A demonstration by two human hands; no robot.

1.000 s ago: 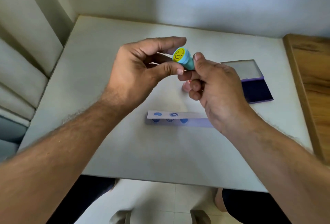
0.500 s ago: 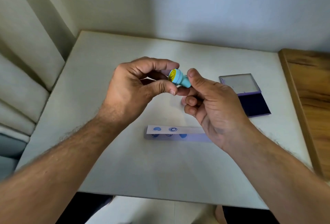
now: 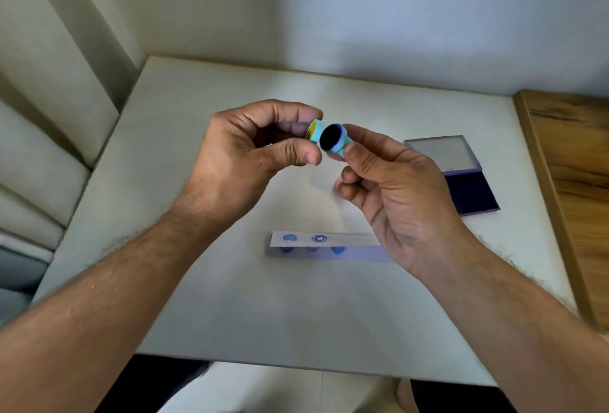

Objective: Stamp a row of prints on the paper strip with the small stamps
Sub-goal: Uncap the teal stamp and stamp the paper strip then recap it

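Above a pale table, the left hand pinches a small yellow-topped cap while the right hand grips a teal stamp, its dark inked face turned toward the viewer. The paper strip lies flat on the table below and nearer the viewer than both hands, its long axis running left to right, with blue prints at its left end. The right hand is nearer the strip's unprinted right part; an open ink pad sits further right, with bare table all round.
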